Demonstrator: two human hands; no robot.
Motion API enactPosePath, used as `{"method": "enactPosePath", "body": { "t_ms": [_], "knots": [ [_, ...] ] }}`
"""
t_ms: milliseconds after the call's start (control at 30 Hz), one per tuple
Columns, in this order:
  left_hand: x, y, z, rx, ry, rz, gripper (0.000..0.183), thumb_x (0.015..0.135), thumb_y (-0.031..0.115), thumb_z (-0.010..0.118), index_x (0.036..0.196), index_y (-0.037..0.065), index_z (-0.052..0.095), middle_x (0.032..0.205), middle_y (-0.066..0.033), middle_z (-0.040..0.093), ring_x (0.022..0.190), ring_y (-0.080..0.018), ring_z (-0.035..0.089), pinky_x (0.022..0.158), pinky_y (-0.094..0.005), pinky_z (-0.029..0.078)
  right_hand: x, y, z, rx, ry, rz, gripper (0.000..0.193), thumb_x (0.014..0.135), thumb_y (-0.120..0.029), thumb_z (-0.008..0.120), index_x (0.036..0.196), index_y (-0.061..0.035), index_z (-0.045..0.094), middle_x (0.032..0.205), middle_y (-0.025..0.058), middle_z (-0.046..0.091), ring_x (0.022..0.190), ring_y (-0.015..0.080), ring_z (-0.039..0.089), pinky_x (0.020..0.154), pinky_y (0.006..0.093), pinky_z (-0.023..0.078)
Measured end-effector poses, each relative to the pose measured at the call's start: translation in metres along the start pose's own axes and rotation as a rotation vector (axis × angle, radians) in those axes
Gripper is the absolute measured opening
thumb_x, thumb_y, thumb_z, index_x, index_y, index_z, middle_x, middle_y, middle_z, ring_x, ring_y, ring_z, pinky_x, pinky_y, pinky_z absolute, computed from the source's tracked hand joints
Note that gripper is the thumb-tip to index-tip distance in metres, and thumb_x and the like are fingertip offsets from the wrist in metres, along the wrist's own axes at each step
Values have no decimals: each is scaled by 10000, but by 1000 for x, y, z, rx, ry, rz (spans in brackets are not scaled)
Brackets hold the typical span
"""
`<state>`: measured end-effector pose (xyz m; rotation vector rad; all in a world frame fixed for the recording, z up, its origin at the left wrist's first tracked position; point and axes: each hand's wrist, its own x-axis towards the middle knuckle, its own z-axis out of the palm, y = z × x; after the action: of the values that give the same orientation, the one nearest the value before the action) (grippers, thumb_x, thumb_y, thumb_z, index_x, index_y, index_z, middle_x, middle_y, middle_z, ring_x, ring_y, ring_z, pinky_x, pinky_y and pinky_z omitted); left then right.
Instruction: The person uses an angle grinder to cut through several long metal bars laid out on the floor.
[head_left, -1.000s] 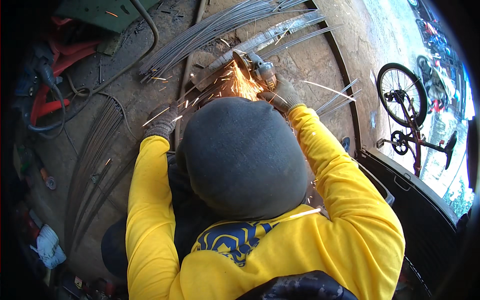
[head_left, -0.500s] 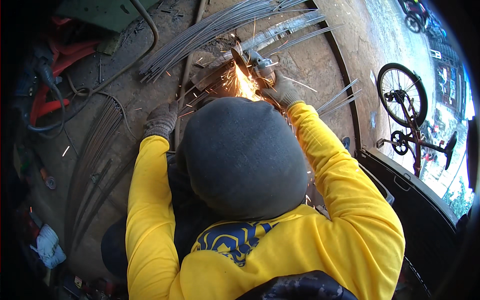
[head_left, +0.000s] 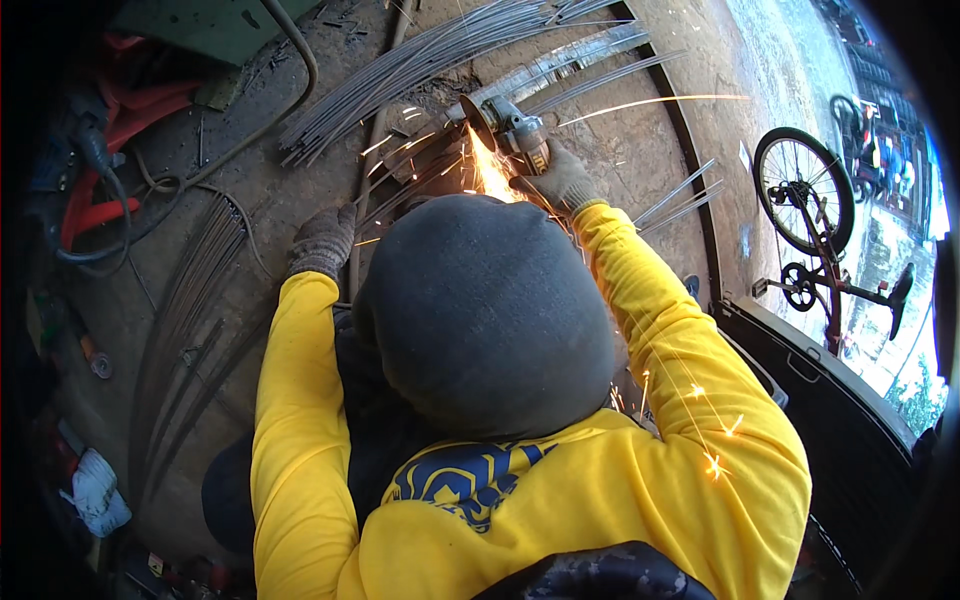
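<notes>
One tool was running. Which, and where?

Angle grinder [head_left: 528, 140], on the far side of the dark grey head covering [head_left: 490, 320]. Its disc [head_left: 477, 120] sat close to the lower end of a pale flat bar [head_left: 570, 62]. Couldn't confirm contact there.

Sparks?

Yes. Orange stream of sparks [head_left: 487, 168] pouring from the disc toward the head covering, loose streaks off both sides. A few star-shaped bursts showed over the right yellow sleeve [head_left: 690, 360] too.

Grip?

Right hand [head_left: 562, 180], gloved, was curled round the rear of the grinder body.

And the left?

Left hand [head_left: 322, 240], also gloved, was well apart from the tool, just beside a long brown tube [head_left: 400, 35]. Fingers pointed forward; couldn't tell whether they pinched anything (the angle hid the palm).

Surroundings?

Bundle of thin grey rods [head_left: 420, 75] fanned out ahead on the floor [head_left: 630, 130], second bundle of darker rods [head_left: 190, 300] left of the left arm. Red-and-dark equipment [head_left: 100, 215] stood at far left, bicycle [head_left: 815, 220] off to the right.
</notes>
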<state>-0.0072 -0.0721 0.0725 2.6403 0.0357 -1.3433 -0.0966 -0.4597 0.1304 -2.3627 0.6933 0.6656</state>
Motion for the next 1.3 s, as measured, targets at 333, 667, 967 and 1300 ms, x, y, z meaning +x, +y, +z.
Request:
{"method": "enactPosePath", "body": {
  "t_ms": [333, 667, 967, 1300],
  "knots": [
    [5, -1, 0, -5, -32, -23, 738, 1055, 649, 324, 1398, 72, 629, 1469, -230, 588, 1375, -429, 540, 1176, -519, 403, -8, 1, -3, -4, -32, 18, 946, 671, -449, 893, 1450, -59, 524, 1254, 276, 700, 1194, 412, 679, 1062, 451, 518],
    [3, 2, 2, 23, -17, -27, 720, 1066, 629, 314, 1387, 70, 634, 1466, -227, 590, 1363, -427, 550, 1164, -524, 415, 0, 11, 5, -18, -39, 18, 991, 685, -491, 898, 1485, -62, 500, 1289, 275, 689, 1230, 410, 663, 1072, 456, 515],
    [0, 0, 1, 21, 1, -35, 711, 1066, 626, 327, 1383, 69, 636, 1471, -226, 586, 1375, -423, 542, 1165, -524, 419, -2, -3, 0, -11, -34, 28, 961, 699, -497, 899, 1464, -65, 508, 1262, 264, 702, 1206, 421, 672, 1050, 462, 527],
    [-1, 0, 3, 17, 43, 19, 704, 1059, 619, 341, 1356, 65, 658, 1429, -232, 617, 1334, -440, 572, 1150, -525, 428, 6, 9, 6, -15, -17, 25, 938, 692, -469, 895, 1441, -50, 517, 1269, 274, 698, 1205, 422, 674, 1046, 460, 530]
  ]
}}
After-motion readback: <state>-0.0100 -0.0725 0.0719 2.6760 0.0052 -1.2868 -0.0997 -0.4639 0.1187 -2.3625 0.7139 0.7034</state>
